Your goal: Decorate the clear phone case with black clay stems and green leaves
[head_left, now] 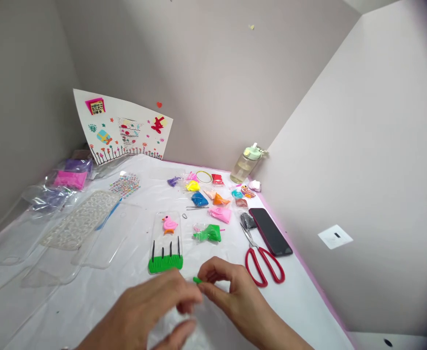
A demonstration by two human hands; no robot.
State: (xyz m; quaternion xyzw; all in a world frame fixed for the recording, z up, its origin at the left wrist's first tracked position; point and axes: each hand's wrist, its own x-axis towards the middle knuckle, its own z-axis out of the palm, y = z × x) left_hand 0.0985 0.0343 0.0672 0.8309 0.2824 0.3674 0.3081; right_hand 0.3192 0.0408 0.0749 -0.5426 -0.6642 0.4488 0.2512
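Two bare hands, left hand blurred, right hand sharper, long slim fingers. Bare forearms, left forearm and right forearm, run off the bottom edge, no sleeves in frame. Small dark-and-light bit at the left wrist, cut off by the edge, too small to tell.

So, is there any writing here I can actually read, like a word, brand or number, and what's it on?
Nothing can be read. The bag of green modelling clay shows no legible print. The square sticker on the paper poster has marks too small to read. The water bottle shows no readable label.
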